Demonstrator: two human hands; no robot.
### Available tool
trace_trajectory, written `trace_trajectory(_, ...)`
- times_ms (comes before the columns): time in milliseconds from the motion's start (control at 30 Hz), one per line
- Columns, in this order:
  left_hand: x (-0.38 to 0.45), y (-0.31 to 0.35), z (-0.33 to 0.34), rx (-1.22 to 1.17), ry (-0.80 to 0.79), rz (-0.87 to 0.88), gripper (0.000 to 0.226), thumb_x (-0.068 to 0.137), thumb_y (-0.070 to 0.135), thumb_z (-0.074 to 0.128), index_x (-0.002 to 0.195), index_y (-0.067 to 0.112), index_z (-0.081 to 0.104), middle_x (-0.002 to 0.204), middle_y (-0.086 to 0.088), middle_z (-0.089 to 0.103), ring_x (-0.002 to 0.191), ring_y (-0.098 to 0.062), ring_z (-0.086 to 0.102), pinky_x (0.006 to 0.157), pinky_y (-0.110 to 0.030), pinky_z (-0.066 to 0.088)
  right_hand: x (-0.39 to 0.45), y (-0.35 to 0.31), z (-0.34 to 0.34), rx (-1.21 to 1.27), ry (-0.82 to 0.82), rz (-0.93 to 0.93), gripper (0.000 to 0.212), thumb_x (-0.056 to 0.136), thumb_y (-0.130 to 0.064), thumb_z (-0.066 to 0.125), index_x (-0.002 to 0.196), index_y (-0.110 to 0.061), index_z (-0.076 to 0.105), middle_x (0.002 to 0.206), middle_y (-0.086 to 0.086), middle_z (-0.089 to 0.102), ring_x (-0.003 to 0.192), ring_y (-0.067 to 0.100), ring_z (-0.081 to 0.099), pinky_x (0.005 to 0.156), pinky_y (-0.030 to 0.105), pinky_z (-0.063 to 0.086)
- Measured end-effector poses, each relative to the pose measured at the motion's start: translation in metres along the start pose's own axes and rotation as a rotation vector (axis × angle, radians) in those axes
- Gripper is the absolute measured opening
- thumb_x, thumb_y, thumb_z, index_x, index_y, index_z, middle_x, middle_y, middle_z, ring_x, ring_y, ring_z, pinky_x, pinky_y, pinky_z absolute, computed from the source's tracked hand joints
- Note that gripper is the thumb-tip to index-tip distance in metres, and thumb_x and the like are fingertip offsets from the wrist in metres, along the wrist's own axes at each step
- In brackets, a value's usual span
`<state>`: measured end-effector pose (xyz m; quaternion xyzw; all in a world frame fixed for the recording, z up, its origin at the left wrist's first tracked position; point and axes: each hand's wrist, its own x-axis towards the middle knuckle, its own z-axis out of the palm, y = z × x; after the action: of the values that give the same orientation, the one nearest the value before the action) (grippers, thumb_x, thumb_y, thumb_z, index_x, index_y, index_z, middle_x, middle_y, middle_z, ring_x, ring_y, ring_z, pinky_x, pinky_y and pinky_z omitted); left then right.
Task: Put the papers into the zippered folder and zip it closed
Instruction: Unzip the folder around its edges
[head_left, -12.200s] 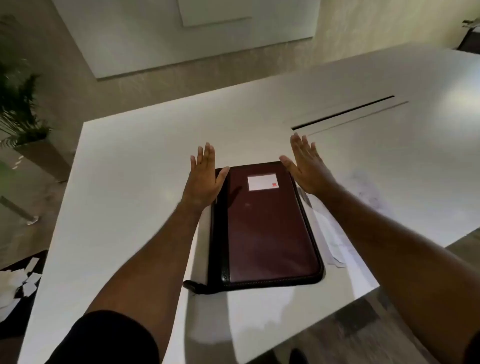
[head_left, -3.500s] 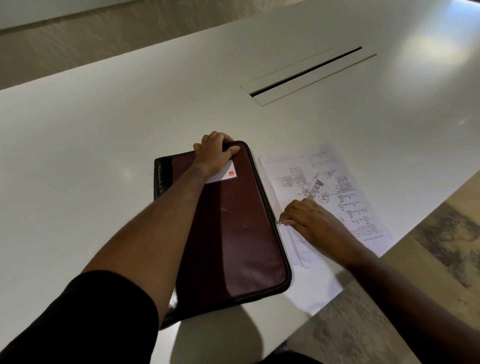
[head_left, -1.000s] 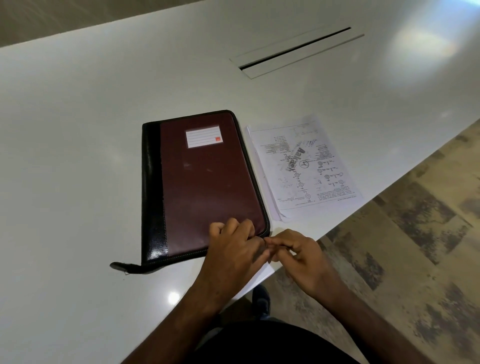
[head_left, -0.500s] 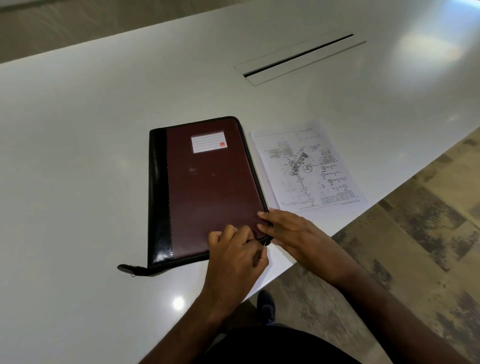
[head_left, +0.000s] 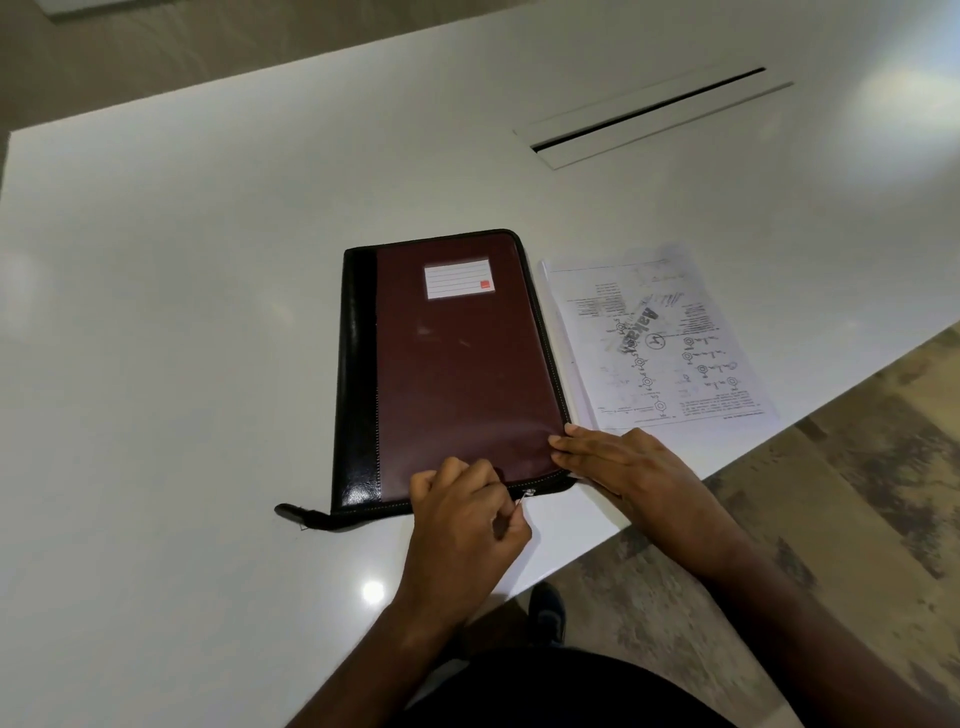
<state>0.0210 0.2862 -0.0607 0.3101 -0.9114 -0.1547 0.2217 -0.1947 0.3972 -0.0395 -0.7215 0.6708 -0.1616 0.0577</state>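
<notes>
A maroon zippered folder (head_left: 457, 358) with a black spine and a white label lies flat and closed on the white table (head_left: 182, 291). A stack of printed papers (head_left: 660, 343) lies right beside it on the right, outside the folder. My left hand (head_left: 467, 525) pinches the metal zipper pull (head_left: 527, 493) on the folder's near edge, close to its near right corner. My right hand (head_left: 623, 467) lies flat with its fingertips pressing that near right corner of the cover.
A long cable slot (head_left: 649, 117) is set in the table at the back right. The table's near right edge runs diagonally just past the papers, with wood-pattern floor (head_left: 831, 519) below. A dark shoe (head_left: 548, 610) shows under the edge.
My left hand has taken hold of the zipper pull on the near edge. My right hand has slid onto the folder's near right corner and flattened there. The view has shifted slightly.
</notes>
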Motion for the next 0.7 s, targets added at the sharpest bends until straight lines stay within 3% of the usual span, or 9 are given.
trace_trajectory(100, -0.003, -0.006, -0.006, 0.008, 0.009, -0.009, 0.022, 0.079, 0.028, 0.074, 0.065, 0.021, 0.059, 0.075, 0.011, 0.056, 0.082, -0.013, 0.052, 0.081, -0.037, 0.036, 0.000, 0.000, 0.001, 0.008, 0.022, -0.009, 0.053, 0.081, 0.011, 0.086, 0.129, -0.008, 0.076, 0.140, 0.007, 0.071, 0.133, 0.029, 0.065, 0.092, 0.033, 0.047)
trace_trajectory(200, -0.005, -0.012, -0.011, 0.010, 0.024, -0.016, 0.023, 0.078, 0.025, 0.075, 0.064, 0.020, 0.058, 0.074, 0.011, 0.055, 0.082, -0.013, 0.052, 0.083, -0.034, 0.033, 0.001, -0.001, 0.001, 0.002, 0.038, -0.001, 0.054, 0.078, 0.011, 0.089, 0.127, -0.008, 0.077, 0.138, 0.007, 0.072, 0.130, 0.029, 0.067, 0.089, 0.034, 0.054)
trace_trajectory(433, -0.017, -0.034, -0.027, 0.004, 0.018, -0.100, 0.026, 0.074, 0.021, 0.081, 0.063, 0.021, 0.057, 0.072, 0.012, 0.056, 0.080, -0.011, 0.053, 0.083, -0.034, 0.030, 0.000, 0.000, 0.005, 0.031, 0.050, 0.034, 0.050, 0.083, 0.010, 0.085, 0.129, -0.007, 0.076, 0.139, 0.006, 0.071, 0.131, 0.030, 0.065, 0.090, 0.035, 0.043)
trace_trajectory(567, -0.024, -0.049, -0.038, 0.013, 0.029, -0.112, 0.024, 0.075, 0.024, 0.077, 0.066, 0.024, 0.055, 0.074, 0.016, 0.052, 0.083, -0.005, 0.043, 0.082, -0.032, 0.025, 0.000, 0.008, 0.013, 0.071, 0.051, 0.020, 0.040, 0.092, 0.001, 0.071, 0.131, -0.008, 0.075, 0.141, 0.007, 0.070, 0.133, 0.030, 0.064, 0.091, 0.038, 0.045)
trace_trajectory(700, -0.030, -0.068, -0.054, 0.059, 0.050, -0.084, 0.024, 0.073, 0.025, 0.074, 0.065, 0.026, 0.051, 0.075, 0.017, 0.047, 0.082, -0.007, 0.043, 0.080, -0.032, 0.021, 0.001, 0.013, 0.022, 0.141, 0.018, 0.047, 0.049, 0.090, 0.013, 0.075, 0.134, -0.008, 0.069, 0.140, 0.012, 0.069, 0.131, 0.039, 0.065, 0.095, 0.053, 0.057)
